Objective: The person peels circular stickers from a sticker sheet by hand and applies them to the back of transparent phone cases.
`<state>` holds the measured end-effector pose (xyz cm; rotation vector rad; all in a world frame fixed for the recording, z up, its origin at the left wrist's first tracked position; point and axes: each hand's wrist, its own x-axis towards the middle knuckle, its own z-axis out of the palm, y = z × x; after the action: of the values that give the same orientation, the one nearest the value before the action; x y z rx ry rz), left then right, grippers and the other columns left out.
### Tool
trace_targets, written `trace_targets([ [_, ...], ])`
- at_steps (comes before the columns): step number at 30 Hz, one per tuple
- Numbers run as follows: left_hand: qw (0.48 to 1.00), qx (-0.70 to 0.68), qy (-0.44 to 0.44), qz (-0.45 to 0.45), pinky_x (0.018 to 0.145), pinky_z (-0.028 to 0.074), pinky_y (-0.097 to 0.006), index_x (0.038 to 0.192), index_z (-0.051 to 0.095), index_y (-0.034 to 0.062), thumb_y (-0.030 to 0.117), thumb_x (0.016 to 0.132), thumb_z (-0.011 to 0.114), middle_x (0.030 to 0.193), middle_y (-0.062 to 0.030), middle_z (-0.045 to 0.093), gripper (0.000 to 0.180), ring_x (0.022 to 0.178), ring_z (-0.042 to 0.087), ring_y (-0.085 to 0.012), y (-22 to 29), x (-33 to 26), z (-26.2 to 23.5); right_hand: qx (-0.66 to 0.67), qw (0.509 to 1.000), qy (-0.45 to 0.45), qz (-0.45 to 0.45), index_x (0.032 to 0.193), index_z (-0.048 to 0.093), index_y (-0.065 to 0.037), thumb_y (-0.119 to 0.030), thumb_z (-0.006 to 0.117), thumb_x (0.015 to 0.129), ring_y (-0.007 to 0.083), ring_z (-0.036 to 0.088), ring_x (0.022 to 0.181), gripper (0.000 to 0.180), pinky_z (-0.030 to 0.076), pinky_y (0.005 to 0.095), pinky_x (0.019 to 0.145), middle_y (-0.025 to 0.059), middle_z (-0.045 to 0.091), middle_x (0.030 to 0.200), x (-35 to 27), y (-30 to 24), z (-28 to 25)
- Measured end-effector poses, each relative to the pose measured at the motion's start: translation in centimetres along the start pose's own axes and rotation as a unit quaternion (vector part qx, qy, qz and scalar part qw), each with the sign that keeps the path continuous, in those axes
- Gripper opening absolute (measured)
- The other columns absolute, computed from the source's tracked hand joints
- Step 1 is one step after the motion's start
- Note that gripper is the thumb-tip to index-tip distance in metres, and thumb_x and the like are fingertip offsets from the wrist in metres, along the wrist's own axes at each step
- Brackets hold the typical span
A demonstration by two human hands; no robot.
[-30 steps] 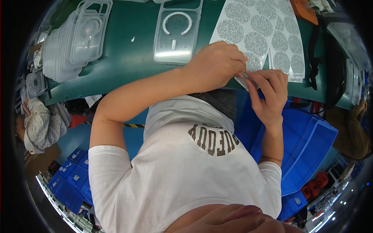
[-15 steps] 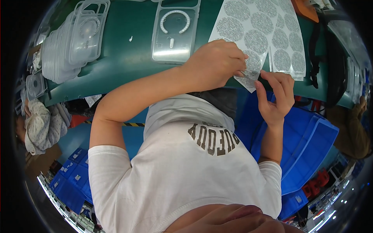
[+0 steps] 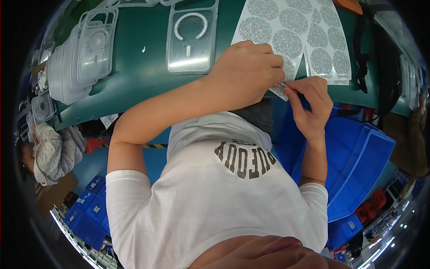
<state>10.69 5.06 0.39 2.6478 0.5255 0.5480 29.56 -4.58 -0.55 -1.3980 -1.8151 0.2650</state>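
Observation:
My left hand (image 3: 248,71) lies over the lower left edge of a white sheet of round, glittery silver stickers (image 3: 287,43). Its fingers are curled and closed, and what they hold is hidden. From the right, my right hand (image 3: 312,101) meets it at the sheet's near corner, thumb and forefinger pinched together. A small shiny sliver (image 3: 282,84) shows between the fingertips of both hands, too small to name. Left of the hands, a clear phone case (image 3: 190,54) with a white ring and a short white bar lies flat on the green table (image 3: 139,78).
A fanned stack of clear phone cases (image 3: 67,76) stands at the left. More sticker sheets (image 3: 329,58) lie at the right, beside a black strap (image 3: 360,62) and an orange object (image 3: 349,6). Below the table are a blue bin (image 3: 358,166) and another person's sleeve (image 3: 56,154).
My right thumb and forefinger, apart before, have closed in a pinch and moved left to meet my left fingers. The table and its things have shifted slightly in the view.

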Motion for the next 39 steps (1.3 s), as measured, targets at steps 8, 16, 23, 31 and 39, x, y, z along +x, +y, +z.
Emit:
trace_targets([
  [8,0.998,-0.004,0.066,0.02,0.077,0.047,-0.033,0.08,0.07,0.0111,0.008,0.07,0.076,0.093,0.0036,0.065,0.012,0.088,0.06,-0.0186,-0.3,-0.5,1.1,0.032,0.999,-0.006,-0.011,0.083,0.068,-0.006,0.001,0.076,0.068,0.0223,0.058,0.074,0.019,0.041,0.0344,0.073,0.0032,0.064,0.079,0.4,0.1,0.0],
  [16,0.992,-0.089,0.088,-0.004,0.074,0.047,-0.035,0.08,0.069,0.0085,0.005,0.068,0.077,0.095,0.0022,0.066,0.014,0.085,0.06,-0.0209,-0.3,-0.5,1.2,0.019,0.999,0.008,-0.033,0.082,0.065,-0.008,0.001,0.074,0.065,0.0213,0.057,0.074,0.021,0.04,0.0359,0.076,0.0017,0.063,0.079,0.4,0.1,0.5],
  [23,0.993,-0.049,0.102,0.018,0.073,0.046,-0.035,0.081,0.068,0.0088,0.008,0.068,0.078,0.095,0.0019,0.066,0.017,0.085,0.06,-0.0201,-0.6,-0.6,1.7,-0.115,0.982,0.051,-0.141,0.082,0.07,-0.009,-0.002,0.076,0.065,0.0191,0.061,0.077,0.019,0.041,0.037,0.079,-0.0003,0.069,0.087,-0.3,0.2,0.3],
  [31,0.995,-0.042,0.092,0.025,0.073,0.047,-0.034,0.081,0.068,0.0083,0.01,0.067,0.08,0.094,0.0019,0.066,0.019,0.085,0.061,-0.0202,-0.7,-0.5,1.6,-0.125,0.98,0.062,-0.143,0.085,0.071,-0.01,-0.005,0.078,0.064,0.0184,0.061,0.081,0.023,0.041,0.0367,0.08,0.0007,0.07,0.093,-0.8,0.4,0.3],
  [39,0.994,-0.055,0.095,0.01,0.073,0.048,-0.035,0.082,0.069,0.0085,0.011,0.068,0.08,0.093,0.0013,0.067,0.018,0.085,0.061,-0.0212,-0.7,-0.5,1.4,-0.167,0.971,0.064,-0.156,0.088,0.071,-0.012,-0.005,0.081,0.063,0.018,0.059,0.079,0.028,0.04,0.0367,0.077,-0.0013,0.068,0.091,-0.6,0.0,0.2],
])
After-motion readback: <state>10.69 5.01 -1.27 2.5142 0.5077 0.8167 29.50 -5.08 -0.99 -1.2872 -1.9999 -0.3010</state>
